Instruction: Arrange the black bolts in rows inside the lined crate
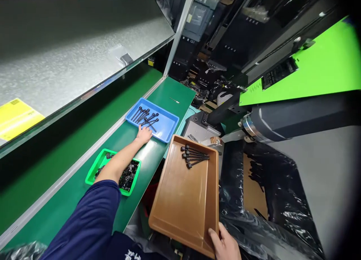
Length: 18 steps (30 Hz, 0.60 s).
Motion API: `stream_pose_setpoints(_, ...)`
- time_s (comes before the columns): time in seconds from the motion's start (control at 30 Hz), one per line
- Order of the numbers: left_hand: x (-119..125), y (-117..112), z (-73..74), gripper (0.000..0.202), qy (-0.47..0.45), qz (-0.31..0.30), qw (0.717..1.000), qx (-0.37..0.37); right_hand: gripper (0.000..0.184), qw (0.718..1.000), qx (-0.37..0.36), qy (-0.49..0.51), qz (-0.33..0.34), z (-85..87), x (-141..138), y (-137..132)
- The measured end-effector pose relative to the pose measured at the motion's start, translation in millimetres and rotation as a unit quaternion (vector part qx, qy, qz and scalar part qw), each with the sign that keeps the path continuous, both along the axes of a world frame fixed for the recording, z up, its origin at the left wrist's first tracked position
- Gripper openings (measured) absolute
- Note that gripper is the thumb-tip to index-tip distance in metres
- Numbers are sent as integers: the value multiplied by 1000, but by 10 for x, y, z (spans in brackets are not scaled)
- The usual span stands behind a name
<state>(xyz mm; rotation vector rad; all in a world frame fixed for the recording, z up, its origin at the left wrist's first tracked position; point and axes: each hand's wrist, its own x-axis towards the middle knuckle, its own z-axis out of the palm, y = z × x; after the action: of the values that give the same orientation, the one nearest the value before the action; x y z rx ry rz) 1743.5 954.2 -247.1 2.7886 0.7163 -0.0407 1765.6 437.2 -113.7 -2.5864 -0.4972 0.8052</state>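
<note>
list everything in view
bench: 1, green, centre
blue tray: 1, blue, bench
green bin: 1, green, bench
brown tray: 1, brown, beside bench
rods: several, black, both trays
small parts: many, black, green bin
thin tool: 1, pale, bench
shelf: 1, grey, above bench
yellow item: 1, yellow, shelf
panel: 1, green, upper right
storage bins: several, dark, background
plastic wrap: some, black, right
left grip: 1, bare, at blue tray
right grip: 1, bare, holding brown tray

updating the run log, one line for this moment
left hand: at blue tray; right hand: grips brown tray; black rods: both trays
</note>
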Motion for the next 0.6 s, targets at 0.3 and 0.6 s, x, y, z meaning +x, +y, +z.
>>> stream_pose_setpoints(0.3,-1146,-373,145,26,60,-40,994,-77,24,989,39,-96,109,59,1214,1010)
stream_pose_setpoints(0.6,-1403,-354,129,34,53,-44,994,-91,17,977,59,-147,141,-38,1650,1813)
